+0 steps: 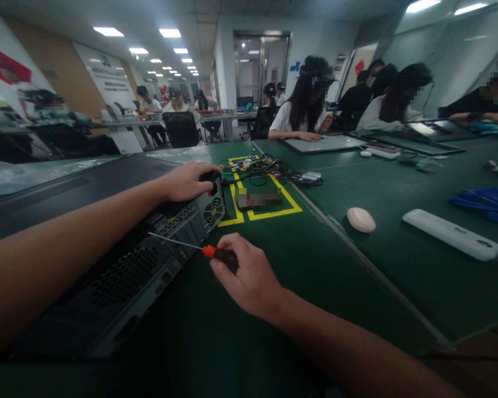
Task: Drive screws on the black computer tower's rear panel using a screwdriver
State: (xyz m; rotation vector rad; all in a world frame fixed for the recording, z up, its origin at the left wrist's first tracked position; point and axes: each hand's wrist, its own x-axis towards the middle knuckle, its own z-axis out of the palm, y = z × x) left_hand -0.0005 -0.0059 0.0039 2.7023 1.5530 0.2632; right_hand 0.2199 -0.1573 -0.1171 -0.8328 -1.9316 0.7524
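A black desktop computer case (120, 260) lies on its side on the green table (299, 265), its rear panel with a round fan grille (214, 210) facing me. My left hand (188, 181) rests on the case's top far corner, fingers curled over a black part there. My right hand (244, 276) grips a screwdriver (207, 251) with an orange and black handle. Its thin shaft points left, and the tip touches the rear panel of the case.
A yellow taped rectangle (290, 202) holds a tangle of cables (257, 165). A white mouse (361, 219), a white keyboard (452, 234) and a blue cloth (487, 203) lie to the right. Several people sit at tables beyond; one works on a flat panel (323, 143).
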